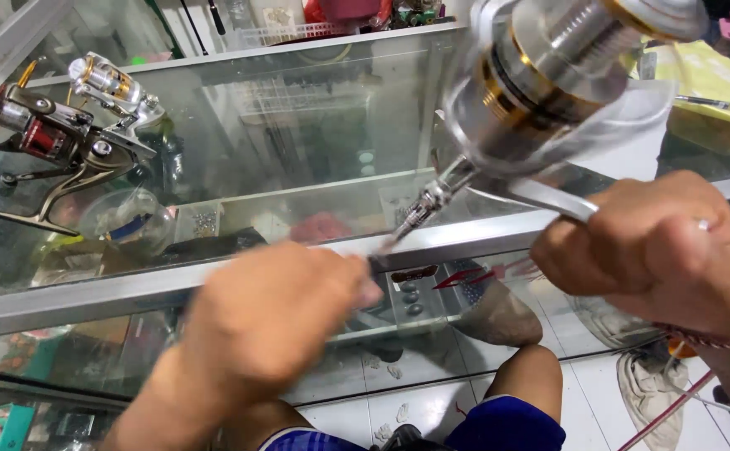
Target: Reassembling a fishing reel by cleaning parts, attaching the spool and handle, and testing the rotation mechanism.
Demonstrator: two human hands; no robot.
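Note:
A large silver and gold fishing reel (548, 75) is held up close to the camera, above a glass display counter (298, 150). My right hand (657, 250) is closed around the reel's metal foot. My left hand (273, 317), blurred by motion, grips the dark knob at the end of the reel's crank handle (419, 213). The knob itself is mostly hidden behind my fingers.
Two more reels lie on the glass at the far left, one red and grey (43, 142), one silver and gold (114, 83). A yellow box (711, 79) sits at the far right. My knees (515, 401) and a white tiled floor show below the counter edge.

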